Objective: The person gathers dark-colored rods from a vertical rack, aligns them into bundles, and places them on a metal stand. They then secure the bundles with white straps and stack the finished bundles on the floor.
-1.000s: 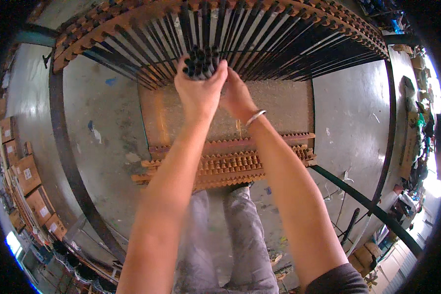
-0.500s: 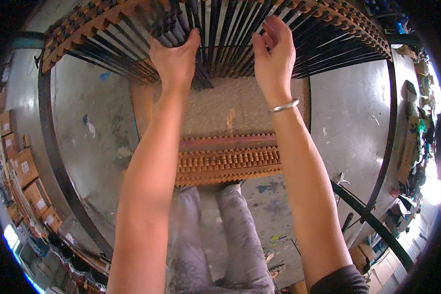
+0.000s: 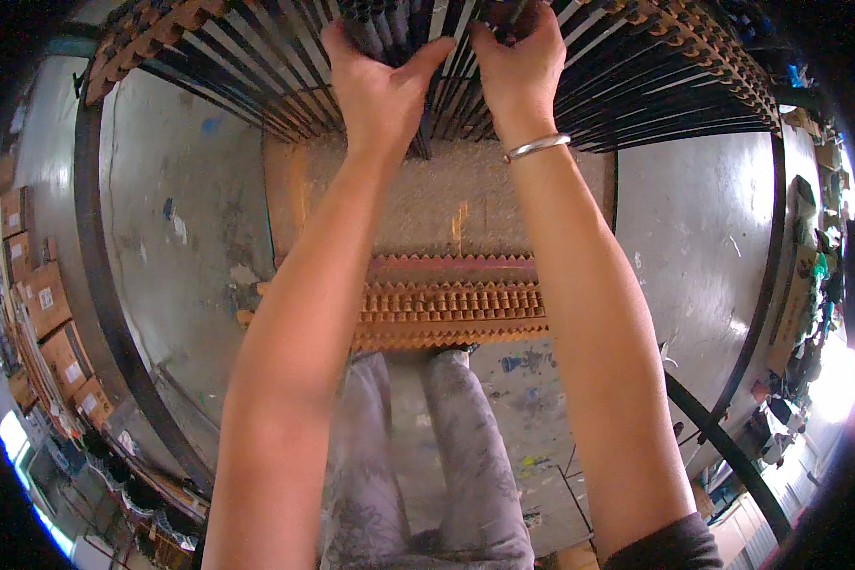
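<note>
At the far rack (image 3: 147,46), the left hand (image 3: 382,90) encircles tubes (image 3: 382,33), apparently bundling them; the right hand (image 3: 522,78) curls, its hold unclear.

cannot follow the dark tubes (image 3: 380,34) in the left hand (image 3: 380,90) past the top edge. cannot tell any grip by the right hand (image 3: 524,78), too dark inside its curl.

Beneath you: grey floor (image 3: 190,304), scuffed, with blue and yellow marks (image 3: 511,364). On your left: cardboard boxes (image 3: 43,297) in row, bright pane (image 3: 12,434) beyond. On your right: long heap of clutter (image 3: 804,214), white glare (image 3: 838,380) behind.
</note>
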A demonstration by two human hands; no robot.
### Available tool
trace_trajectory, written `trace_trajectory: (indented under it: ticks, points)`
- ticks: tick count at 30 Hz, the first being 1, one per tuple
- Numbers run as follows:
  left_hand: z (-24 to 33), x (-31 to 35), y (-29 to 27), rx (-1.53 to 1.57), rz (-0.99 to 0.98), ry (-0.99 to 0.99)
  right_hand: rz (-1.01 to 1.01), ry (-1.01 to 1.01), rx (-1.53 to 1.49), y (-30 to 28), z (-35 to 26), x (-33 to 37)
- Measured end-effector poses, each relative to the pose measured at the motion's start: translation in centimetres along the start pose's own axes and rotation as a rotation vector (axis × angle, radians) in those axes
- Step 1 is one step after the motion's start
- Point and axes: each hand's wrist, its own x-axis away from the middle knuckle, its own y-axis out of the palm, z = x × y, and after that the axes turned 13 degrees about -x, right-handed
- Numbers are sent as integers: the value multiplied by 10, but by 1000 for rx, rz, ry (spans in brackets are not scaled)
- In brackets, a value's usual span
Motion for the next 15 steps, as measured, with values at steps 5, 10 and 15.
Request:
trace_trajectory:
  ticks: [5, 10, 15]
  points:
    - [-8, -9, -7, -16, -298, -75, -191, 14, -23, 8, 2, 2]
    - [-12, 0, -5, 175, -342, -103, -264, 720, -1510, 20, 10, 9]
    - [-13, 13, -17, 315, -200, -217, -546, 27, -249, 14, 7, 41]
